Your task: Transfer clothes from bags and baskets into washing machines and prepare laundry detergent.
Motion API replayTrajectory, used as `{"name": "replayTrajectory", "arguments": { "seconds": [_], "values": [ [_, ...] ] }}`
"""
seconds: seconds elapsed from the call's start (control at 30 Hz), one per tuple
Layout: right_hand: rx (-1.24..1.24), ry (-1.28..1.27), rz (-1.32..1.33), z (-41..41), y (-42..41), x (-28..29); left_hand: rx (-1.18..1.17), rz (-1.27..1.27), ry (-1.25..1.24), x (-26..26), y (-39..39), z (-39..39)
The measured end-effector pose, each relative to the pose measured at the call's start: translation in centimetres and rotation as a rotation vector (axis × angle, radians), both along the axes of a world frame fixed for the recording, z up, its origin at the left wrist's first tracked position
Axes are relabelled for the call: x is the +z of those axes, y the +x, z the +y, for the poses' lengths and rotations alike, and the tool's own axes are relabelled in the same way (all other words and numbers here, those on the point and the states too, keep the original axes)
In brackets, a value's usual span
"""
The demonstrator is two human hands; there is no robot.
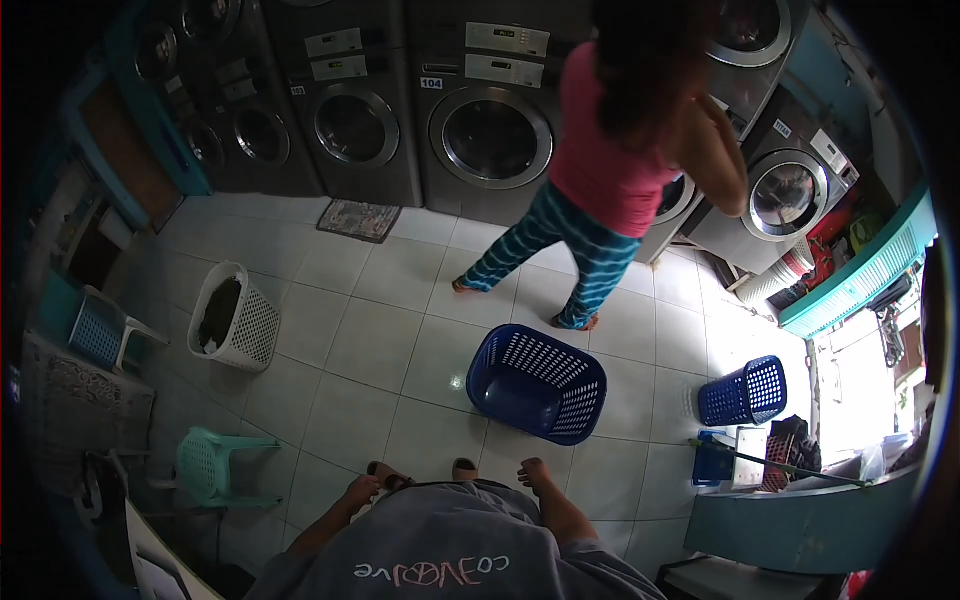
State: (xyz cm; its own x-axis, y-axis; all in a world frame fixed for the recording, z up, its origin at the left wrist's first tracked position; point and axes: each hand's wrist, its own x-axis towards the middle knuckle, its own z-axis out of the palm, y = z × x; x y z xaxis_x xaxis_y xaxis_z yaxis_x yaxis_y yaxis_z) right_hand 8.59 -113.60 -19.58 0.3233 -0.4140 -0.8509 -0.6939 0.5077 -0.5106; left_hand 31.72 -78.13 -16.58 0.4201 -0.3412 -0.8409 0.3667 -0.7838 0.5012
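My left hand (363,491) hangs beside my body, above and near my sandal (390,475). Its fingers look loosely curled, and nothing shows in it. On the other side, my right hand (535,474) hangs with curled fingers, also holding nothing that I can see. Just beyond it on the tiles stands a blue plastic laundry basket (517,405), slightly turned, with no laundry visible inside. My hand does not touch the basket.
A person (615,172) stands beyond the basket, facing front-load machines (491,139). At left are a white laundry basket (251,330) holding dark contents and a green plastic stool (206,465). A smaller blue basket (731,397) and a counter (787,525) are at right. A mat (360,220) lies ahead.
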Motion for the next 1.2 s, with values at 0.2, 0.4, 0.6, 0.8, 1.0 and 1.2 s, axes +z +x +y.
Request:
{"name": "replayTrajectory", "arguments": {
  "seconds": [0.2,0.4,0.6,0.8,1.0,1.2],
  "values": [
    [-0.001,-0.002,0.009,-0.2,0.2,-0.1,-0.014,-0.033,0.012,2.8,-0.2,-1.7],
    [0.021,0.003,-0.001,-0.5,1.0,0.3,0.048,-0.030,0.022,4.4,0.0,-2.5],
    [0.027,0.011,0.005,-1.1,1.7,0.8,0.097,0.076,0.034,6.1,0.7,-3.6],
    [0.027,0.012,0.002,-1.2,2.2,0.9,-0.012,0.019,0.021,3.7,1.5,-2.7],
    [0.021,0.010,-0.015,-0.7,2.0,0.4,-0.075,0.017,-0.034,2.1,1.4,-1.2],
    [-0.035,0.083,-0.047,-0.9,1.1,-0.5,-0.098,-0.044,0.010,5.6,0.7,-3.3]
  ]
}}
